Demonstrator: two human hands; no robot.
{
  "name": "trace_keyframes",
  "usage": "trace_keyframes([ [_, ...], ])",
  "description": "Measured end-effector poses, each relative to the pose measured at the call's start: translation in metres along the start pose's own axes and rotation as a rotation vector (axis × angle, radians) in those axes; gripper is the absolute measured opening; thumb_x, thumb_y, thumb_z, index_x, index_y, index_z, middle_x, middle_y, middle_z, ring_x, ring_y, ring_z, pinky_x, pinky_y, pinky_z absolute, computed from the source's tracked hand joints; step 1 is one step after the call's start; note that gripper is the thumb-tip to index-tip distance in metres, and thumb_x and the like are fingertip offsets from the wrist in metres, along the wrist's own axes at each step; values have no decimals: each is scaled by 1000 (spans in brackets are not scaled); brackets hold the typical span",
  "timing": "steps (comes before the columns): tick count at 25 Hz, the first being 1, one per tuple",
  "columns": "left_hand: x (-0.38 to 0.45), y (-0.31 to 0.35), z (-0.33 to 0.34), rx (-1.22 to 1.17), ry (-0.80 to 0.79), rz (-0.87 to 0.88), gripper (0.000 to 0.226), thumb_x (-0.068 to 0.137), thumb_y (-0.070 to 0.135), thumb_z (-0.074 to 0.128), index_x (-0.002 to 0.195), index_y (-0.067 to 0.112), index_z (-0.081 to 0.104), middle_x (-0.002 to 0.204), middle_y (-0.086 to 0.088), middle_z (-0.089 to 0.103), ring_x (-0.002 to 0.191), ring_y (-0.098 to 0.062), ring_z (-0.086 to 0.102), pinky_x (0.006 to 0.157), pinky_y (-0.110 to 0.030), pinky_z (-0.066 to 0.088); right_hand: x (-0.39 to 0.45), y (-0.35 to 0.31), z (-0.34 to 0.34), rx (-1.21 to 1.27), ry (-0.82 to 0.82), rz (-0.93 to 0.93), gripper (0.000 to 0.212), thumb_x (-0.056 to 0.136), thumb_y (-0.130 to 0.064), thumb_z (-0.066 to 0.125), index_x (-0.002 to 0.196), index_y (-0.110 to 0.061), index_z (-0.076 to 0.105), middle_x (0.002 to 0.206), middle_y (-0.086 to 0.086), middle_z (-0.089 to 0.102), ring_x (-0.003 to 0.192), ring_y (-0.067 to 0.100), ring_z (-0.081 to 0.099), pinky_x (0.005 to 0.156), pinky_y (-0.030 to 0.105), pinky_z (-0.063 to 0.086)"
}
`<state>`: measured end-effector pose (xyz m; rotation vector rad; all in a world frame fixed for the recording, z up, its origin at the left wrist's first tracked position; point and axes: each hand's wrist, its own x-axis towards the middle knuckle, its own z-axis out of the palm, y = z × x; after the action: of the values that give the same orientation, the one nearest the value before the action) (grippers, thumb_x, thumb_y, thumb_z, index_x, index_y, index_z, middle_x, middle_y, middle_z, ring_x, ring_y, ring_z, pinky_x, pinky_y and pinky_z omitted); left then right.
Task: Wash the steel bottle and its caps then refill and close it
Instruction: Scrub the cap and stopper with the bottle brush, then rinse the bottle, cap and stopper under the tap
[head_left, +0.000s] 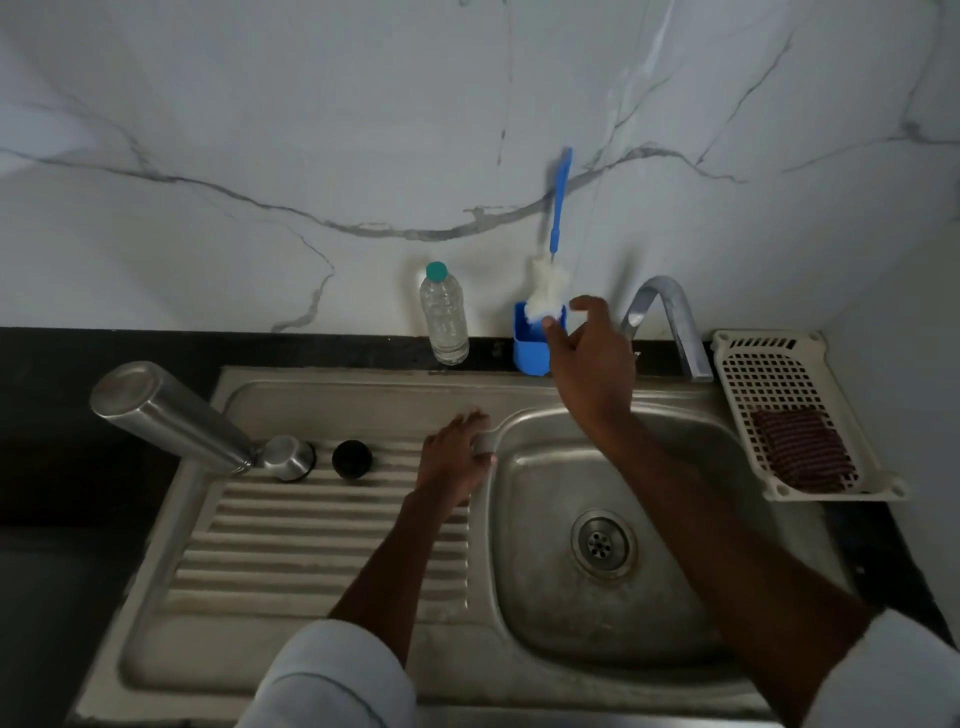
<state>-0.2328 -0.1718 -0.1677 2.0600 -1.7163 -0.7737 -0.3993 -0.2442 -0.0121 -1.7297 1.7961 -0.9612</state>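
The steel bottle (166, 415) lies on its side at the left end of the drainboard, its mouth towards the steel cap (287, 457). A black inner cap (352, 459) stands just right of the steel cap. My left hand (454, 460) rests flat on the ridge between drainboard and sink basin (597, 519). My right hand (589, 358) is raised over the back of the basin, fingers spread, holding nothing, close to the blue holder (530, 348) with the bottle brush (550, 270) standing in it.
A clear plastic bottle (444, 317) with a teal cap stands behind the sink. The tap (670, 317) curves over the basin, no water running. A white plastic basket (795, 410) with a dark red scrubber (802, 449) sits at the right.
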Motion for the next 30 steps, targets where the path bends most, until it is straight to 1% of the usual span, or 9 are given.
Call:
trace_keyframes([
  [3,-25,-2,1,12,195,53,53,94,21,71,145,18,59,158,-4,51,145,-24,47,120,-47,38,-66,22,9,-30,-40,-37,17,100,-41,59,109,-28,66,91,-2,75,83,19,71,76,36,57],
  [6,-79,-1,5,-54,378,50,22,95,15,71,116,12,77,139,-9,66,134,-27,55,115,-40,41,-134,56,26,-129,-212,-29,21,98,-38,56,92,-21,67,87,1,73,83,29,69,71,38,53],
  [9,-129,-7,5,-146,426,-48,12,96,12,69,101,11,80,123,-8,72,122,-24,59,107,-28,39,-176,79,34,-254,-420,-22,23,99,-41,52,96,-22,64,97,1,70,90,30,67,72,36,50],
  [11,-151,-26,2,-109,495,17,17,93,7,66,104,12,78,116,-5,72,114,-19,58,103,-24,38,-188,81,36,-236,-438,-50,18,98,-38,56,107,-24,62,107,0,67,95,27,67,77,38,53],
  [13,-166,-43,-4,-123,567,6,28,90,-1,65,112,13,75,116,-4,71,114,-20,57,105,-30,43,-194,74,43,-185,-417,-105,22,97,-35,61,116,-22,62,112,0,65,97,26,66,80,38,54],
  [21,-195,-107,-32,2,649,-56,36,88,-4,66,119,13,72,126,-5,66,121,-27,59,104,-43,48,-217,38,88,-166,-429,-272,21,98,-29,62,118,-22,63,112,-2,62,98,21,66,80,37,56],
  [23,-198,-131,-47,65,639,-117,39,89,1,66,126,14,68,136,-6,62,130,-28,55,109,-47,44,-220,20,97,-156,-413,-339,28,98,-27,62,125,-22,60,119,0,59,106,21,63,84,41,57],
  [26,-194,-170,-64,161,560,-282,50,96,19,65,145,18,55,157,-7,48,150,-30,38,122,-56,29,-218,-23,112,-149,-405,-485,42,95,-26,66,135,-20,54,130,2,52,115,23,57,90,45,56],
  [30,-173,-213,-86,147,417,-415,63,103,43,53,159,16,39,168,-8,34,157,-30,27,127,-55,21,-204,-103,147,-101,-402,-681,66,88,-38,73,145,-19,46,148,10,43,132,32,50,96,50,54],
])
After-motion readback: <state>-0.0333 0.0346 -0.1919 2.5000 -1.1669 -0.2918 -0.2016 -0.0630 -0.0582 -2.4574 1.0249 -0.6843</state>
